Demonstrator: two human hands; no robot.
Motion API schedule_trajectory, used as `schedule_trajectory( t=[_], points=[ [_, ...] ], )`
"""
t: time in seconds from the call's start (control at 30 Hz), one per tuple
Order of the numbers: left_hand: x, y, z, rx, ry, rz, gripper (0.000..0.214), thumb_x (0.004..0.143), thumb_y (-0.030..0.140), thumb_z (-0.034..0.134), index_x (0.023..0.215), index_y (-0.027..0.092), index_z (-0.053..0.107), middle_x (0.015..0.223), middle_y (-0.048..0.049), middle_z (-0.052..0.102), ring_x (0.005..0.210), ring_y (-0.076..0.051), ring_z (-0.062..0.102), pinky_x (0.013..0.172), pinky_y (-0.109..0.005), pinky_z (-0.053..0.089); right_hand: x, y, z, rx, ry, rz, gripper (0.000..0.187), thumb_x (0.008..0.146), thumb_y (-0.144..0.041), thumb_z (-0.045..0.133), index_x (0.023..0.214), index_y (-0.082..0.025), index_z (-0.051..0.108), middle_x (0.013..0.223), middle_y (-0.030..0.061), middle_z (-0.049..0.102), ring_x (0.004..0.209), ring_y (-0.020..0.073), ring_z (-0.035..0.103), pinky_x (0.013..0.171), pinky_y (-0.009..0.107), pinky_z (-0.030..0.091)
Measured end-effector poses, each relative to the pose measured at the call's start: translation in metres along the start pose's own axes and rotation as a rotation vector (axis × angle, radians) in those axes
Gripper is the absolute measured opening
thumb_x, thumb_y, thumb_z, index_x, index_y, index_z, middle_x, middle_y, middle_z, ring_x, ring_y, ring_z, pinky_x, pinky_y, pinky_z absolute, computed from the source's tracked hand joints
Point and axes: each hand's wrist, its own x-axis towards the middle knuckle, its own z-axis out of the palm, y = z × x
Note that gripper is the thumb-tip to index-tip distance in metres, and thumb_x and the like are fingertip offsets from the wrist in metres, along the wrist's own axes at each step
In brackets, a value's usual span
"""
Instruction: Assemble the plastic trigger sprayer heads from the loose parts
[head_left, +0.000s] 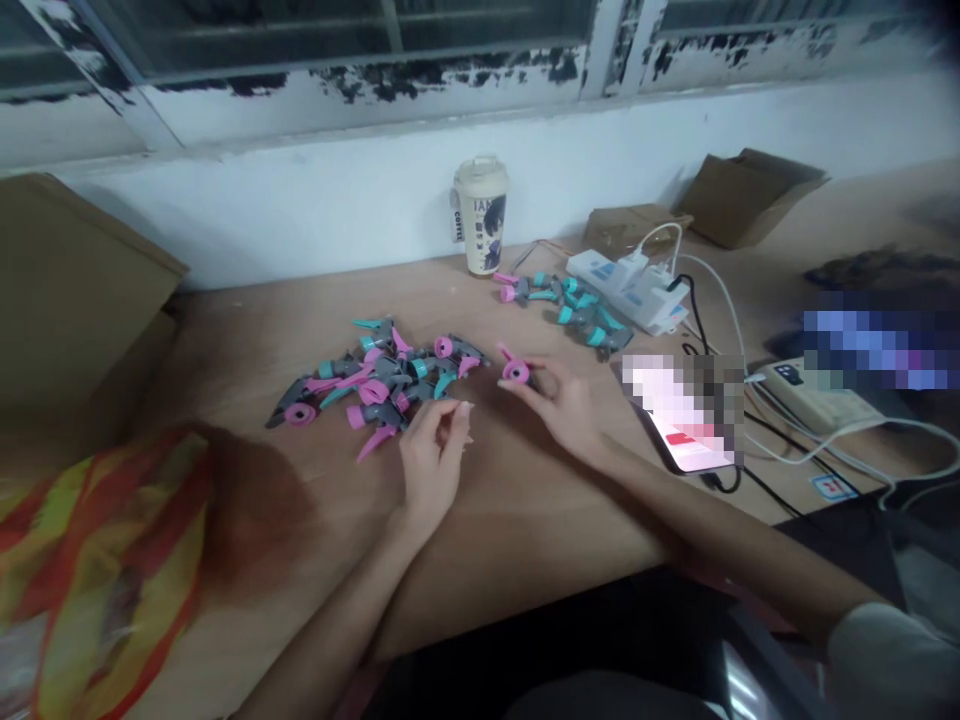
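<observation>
My right hand pinches a pink and grey trigger spray head between thumb and fingers, its round pink collar facing me. Just left of it, my left hand is closed with thumb and fingertips together; what it holds, if anything, is too small to make out. A heap of pink, teal and grey spray heads lies on the table just beyond and left of my left hand. A second, smaller group of spray heads, mostly teal, lies farther back, beyond my right hand.
A lidded cup stands by the wall. A power strip with plugs and cables lies at the back right. A lit phone is right of my right hand, with a power bank beyond. Cardboard and a striped bag occupy the left.
</observation>
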Motion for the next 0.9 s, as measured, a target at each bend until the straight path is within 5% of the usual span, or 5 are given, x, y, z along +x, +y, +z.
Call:
schedule_trajectory(
  t=[0.2,0.3,0.5,0.67,0.9],
  points=[
    [0.000,0.001,-0.007,-0.043,0.069,0.082,0.028,0.093,0.027,0.040,0.083,0.016,0.063,0.059,0.0017,0.055,0.053,-0.008,0.054,0.052,-0.019,0.044,0.042,0.013,0.047,0.088,-0.012,0.040,0.044,0.080,-0.054,0.053,0.107,-0.021,0.060,0.110,0.0071,0.062,0.106,0.0216,0.055,0.095,0.038,0.041],
    [0.006,0.000,-0.018,0.025,0.224,0.165,0.031,0.094,0.026,0.036,0.083,0.015,0.063,0.065,-0.0002,0.059,0.057,-0.009,0.055,0.056,-0.020,0.045,0.044,0.007,0.066,0.052,-0.095,0.034,0.050,0.080,-0.057,0.051,0.117,-0.022,0.056,0.126,0.0086,0.054,0.122,0.0234,0.044,0.103,0.042,0.034],
    [0.032,-0.016,-0.048,0.366,0.536,0.183,0.031,0.093,0.032,0.036,0.100,0.016,0.062,0.100,-0.0086,0.062,0.100,-0.020,0.055,0.091,-0.036,0.043,0.041,-0.003,0.092,-0.060,-0.213,-0.053,0.077,0.076,-0.060,0.054,0.139,-0.022,0.032,0.144,0.0108,0.033,0.138,0.0270,0.018,0.110,0.047,0.023],
    [0.039,-0.035,-0.048,0.586,0.348,0.124,0.039,0.089,0.039,0.044,0.120,0.019,0.056,0.130,-0.0129,0.050,0.121,-0.028,0.043,0.100,-0.045,0.034,0.059,0.002,0.108,-0.091,-0.289,-0.102,0.079,0.081,-0.063,0.043,0.143,-0.018,0.023,0.149,0.0103,0.025,0.140,0.0259,0.013,0.111,0.046,0.021],
    [0.038,-0.045,-0.041,0.733,0.169,0.101,0.043,0.088,0.040,0.045,0.125,0.019,0.055,0.133,-0.0169,0.047,0.124,-0.033,0.041,0.099,-0.051,0.034,0.084,0.001,0.123,-0.153,-0.391,-0.200,0.080,0.085,-0.063,0.032,0.144,-0.009,0.018,0.150,0.0153,0.022,0.140,0.0257,0.014,0.113,0.044,0.018]
  ],
)
